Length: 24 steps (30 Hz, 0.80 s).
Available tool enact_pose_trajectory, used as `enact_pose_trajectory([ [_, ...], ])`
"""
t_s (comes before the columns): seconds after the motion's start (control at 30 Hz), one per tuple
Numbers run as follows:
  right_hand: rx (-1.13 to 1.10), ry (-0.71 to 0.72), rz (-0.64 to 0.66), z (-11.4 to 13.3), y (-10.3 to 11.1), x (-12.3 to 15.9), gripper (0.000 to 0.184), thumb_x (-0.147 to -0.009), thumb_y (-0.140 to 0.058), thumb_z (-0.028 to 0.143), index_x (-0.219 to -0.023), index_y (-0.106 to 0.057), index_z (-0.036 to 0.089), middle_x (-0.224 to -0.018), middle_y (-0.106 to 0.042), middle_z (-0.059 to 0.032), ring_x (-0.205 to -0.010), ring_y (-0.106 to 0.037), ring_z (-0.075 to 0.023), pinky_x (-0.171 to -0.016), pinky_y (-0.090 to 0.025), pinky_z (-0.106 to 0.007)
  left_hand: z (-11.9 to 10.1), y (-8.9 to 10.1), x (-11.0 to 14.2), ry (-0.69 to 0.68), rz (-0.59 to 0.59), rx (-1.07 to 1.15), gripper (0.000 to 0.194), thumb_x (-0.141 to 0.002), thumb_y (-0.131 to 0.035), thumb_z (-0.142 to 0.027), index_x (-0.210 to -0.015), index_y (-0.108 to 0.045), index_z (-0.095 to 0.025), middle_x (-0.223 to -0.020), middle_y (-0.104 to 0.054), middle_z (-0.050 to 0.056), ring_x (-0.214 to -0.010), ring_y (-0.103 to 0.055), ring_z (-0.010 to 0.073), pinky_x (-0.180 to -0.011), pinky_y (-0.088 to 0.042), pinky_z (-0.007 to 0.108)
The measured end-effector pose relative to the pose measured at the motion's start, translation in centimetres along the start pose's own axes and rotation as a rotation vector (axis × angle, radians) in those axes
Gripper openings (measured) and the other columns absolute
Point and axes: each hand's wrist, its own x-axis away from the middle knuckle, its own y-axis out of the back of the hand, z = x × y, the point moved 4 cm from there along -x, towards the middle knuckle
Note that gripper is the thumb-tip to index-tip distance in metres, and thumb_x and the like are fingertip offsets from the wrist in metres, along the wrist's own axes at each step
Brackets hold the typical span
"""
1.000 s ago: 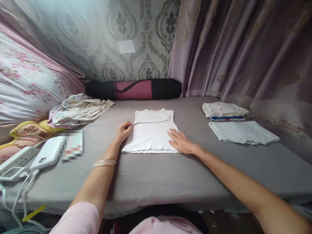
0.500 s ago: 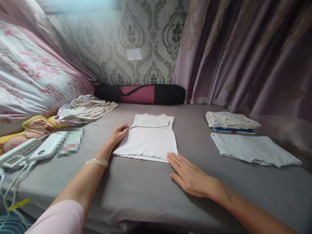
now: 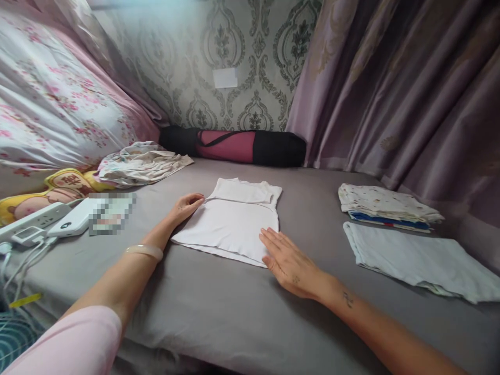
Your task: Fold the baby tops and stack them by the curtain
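Observation:
A white shirt point(image 3: 230, 221) lies flat on the grey bed sheet, its sleeves folded inward across the upper part. My right hand point(image 3: 289, 260) rests flat on the shirt's lower right corner, fingers stretched out and thumb apart. At the shirt's upper left edge is my left hand point(image 3: 186, 206), palm down with its fingers extended and slightly bent, the tips touching the cloth or just beside it. Neither hand grips the fabric. A pale bangle circles the left forearm.
Folded pale trousers or cloth point(image 3: 417, 258) and a stack of folded clothes point(image 3: 386, 204) lie on the right. Crumpled clothes point(image 3: 144, 164), a white power bank point(image 3: 74, 219), a power strip point(image 3: 35, 221) and cables occupy the left. A black-and-maroon long bag point(image 3: 226, 146) lies along the wall.
My right hand has slid a little up and left over the shirt's right side. The shirt's lower edge sits slightly more tilted. The left hand stays at the left edge; the camera view has shifted.

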Motion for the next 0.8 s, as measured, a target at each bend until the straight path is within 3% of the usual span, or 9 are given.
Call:
enact_pose_trajectory([
  [0.1, -0.010, 0.015, 0.098, -0.4, -1.6, 0.1, 0.061, -0.101, -0.028, 0.044, -0.150, -0.029, 0.008, -0.157, -0.023, -0.0125, -0.146, -0.018, -0.0236, -0.120, -0.017, -0.046, -0.1, 0.1, 0.1, 0.015, 0.008, 0.002, 0.055, -0.071, -0.063, -0.062, -0.098, -0.069, -0.014, -0.110, -0.070, 0.011, -0.099, -0.062, 0.0251, -0.089, -0.047, 0.034],
  [0.37, -0.003, -0.006, 0.085, -0.1, -1.7, 0.3, 0.059, -0.100, -0.030, 0.040, -0.149, -0.031, 0.008, -0.157, -0.023, -0.0118, -0.146, -0.017, -0.0230, -0.121, -0.014, -0.046, 0.0, 0.1, 0.2, 0.050, 0.009, 0.038, 0.055, -0.070, -0.064, -0.061, -0.099, -0.069, -0.015, -0.114, -0.068, 0.012, -0.103, -0.062, 0.0259, -0.093, -0.046, 0.035],
  [0.6, -0.099, 0.156, -0.097, 0.3, -1.1, 0.7, 0.043, -0.098, -0.039, 0.026, -0.137, -0.050, 0.016, -0.142, -0.051, -0.0091, -0.135, -0.040, -0.0190, -0.116, -0.030, -0.039, -0.6, 0.0, 0.3, 0.065, 0.020, 0.058, 0.054, -0.070, -0.064, -0.061, -0.098, -0.069, -0.015, -0.115, -0.068, 0.011, -0.101, -0.063, 0.0261, -0.092, -0.046, 0.034],
  [0.8, -0.167, 0.205, -0.204, 0.4, -0.4, 0.8, 0.029, -0.093, -0.046, 0.017, -0.117, -0.062, 0.020, -0.115, -0.064, -0.0098, -0.108, -0.058, -0.0209, -0.099, -0.047, -0.040, -1.3, 0.4, 0.7, 0.113, -0.006, 0.068, 0.060, -0.073, -0.061, -0.067, -0.100, -0.071, -0.015, -0.104, -0.073, 0.009, -0.098, -0.064, 0.0258, -0.086, -0.048, 0.031],
])
